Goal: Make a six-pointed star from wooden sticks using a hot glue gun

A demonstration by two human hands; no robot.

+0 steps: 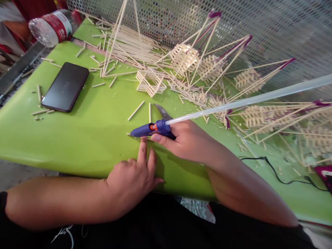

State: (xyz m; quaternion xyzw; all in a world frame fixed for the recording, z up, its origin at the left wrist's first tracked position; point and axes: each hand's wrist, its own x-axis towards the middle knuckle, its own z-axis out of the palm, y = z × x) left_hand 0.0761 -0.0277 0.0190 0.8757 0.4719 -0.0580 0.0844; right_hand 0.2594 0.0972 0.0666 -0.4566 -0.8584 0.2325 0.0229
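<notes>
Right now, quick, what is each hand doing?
Left hand: open, gripping nothing, forefinger pressed on the green table cover beside the nozzle.
Right hand: closed around the blue plastic hot-glue gun.

I'm wearing a black top (155, 224) with short sleeves. It fills the bottom of the view as a dark, plain stretch of cloth. Low on its left side there is a white print (64, 232) of thin slanting strokes like handwriting, too cut off to read. The left sleeve (3, 207) shows only as a narrow black edge at the border of the view, and the right sleeve (298, 235) ends in a curved hem. Below both hems my forearms are bare down to my left hand (132, 180) and my right hand (188, 140). The nails I can see are short and plain.
</notes>
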